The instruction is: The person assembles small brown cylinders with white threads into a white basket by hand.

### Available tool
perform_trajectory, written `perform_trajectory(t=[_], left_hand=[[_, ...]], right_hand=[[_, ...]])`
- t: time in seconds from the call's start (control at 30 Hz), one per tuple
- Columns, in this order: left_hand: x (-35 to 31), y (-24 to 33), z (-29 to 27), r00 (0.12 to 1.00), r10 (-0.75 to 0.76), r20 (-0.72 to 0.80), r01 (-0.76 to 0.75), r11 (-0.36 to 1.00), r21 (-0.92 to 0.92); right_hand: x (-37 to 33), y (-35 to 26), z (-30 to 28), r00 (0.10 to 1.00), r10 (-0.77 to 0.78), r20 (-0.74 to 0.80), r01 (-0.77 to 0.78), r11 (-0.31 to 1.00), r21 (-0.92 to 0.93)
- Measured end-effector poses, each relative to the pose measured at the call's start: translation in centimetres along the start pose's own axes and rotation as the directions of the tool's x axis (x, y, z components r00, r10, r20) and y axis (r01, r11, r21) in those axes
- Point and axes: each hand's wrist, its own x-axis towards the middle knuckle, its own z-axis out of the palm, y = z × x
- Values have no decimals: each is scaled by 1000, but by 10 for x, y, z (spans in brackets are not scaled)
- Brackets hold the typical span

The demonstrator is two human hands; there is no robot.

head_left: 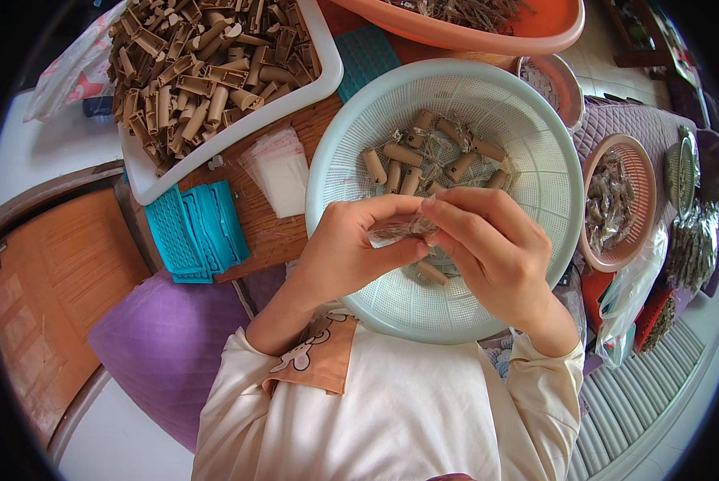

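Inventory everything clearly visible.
Tray: one, white, upper left
Loose pieces: many, tan, in tray
Colander: one, pale green, centre
Tubes: several, tan, in colander
Racks: several, teal, left and top
Bags: one stack, clear, on table
Table: one, brown, under tray
Basin: one, orange, top
Basket: one, pink, right
Covers: several, purple, both sides
Door: one, brown, left
Clutter: mixed, uncounted, far right
Shirt: one, cream, bottom
Left hand, right hand: two, bare, over colander, holding clear plastic

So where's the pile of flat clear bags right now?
In the head view, left of centre: the bag pile lies on the wooden table, between the turquoise plastic pieces and the pale basket.
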Motion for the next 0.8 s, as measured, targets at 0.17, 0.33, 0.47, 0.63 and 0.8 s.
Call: perform_trajectory(t=[0.17, 0.33, 0.47, 0.63, 0.8], left_hand=[[6, 14, -12, 975, -23, 221, -8, 991, 137], [9, 20, -12, 979, -2, 206, -52, 966, 254], [10, 18, -10, 986, -30, 166, -20, 957, 288], [8, 10, -6, 994, 108, 29, -109, 994, 27], [4, 14, -7, 999, 48, 27, -45, 994, -99]], right_hand=[[3, 4, -13, 978, -204, 32, 206, 977, -53], [9, 2, -16, 982, -188, 24, 189, 981, -42], [1, -2, -9, 996, -44, -75, 39, 997, -63], [-2, -4, -3, 997, -72, 28, 74, 992, -100], [-9, -9, 2, 995, -23, 102, 42, 981, -190]])
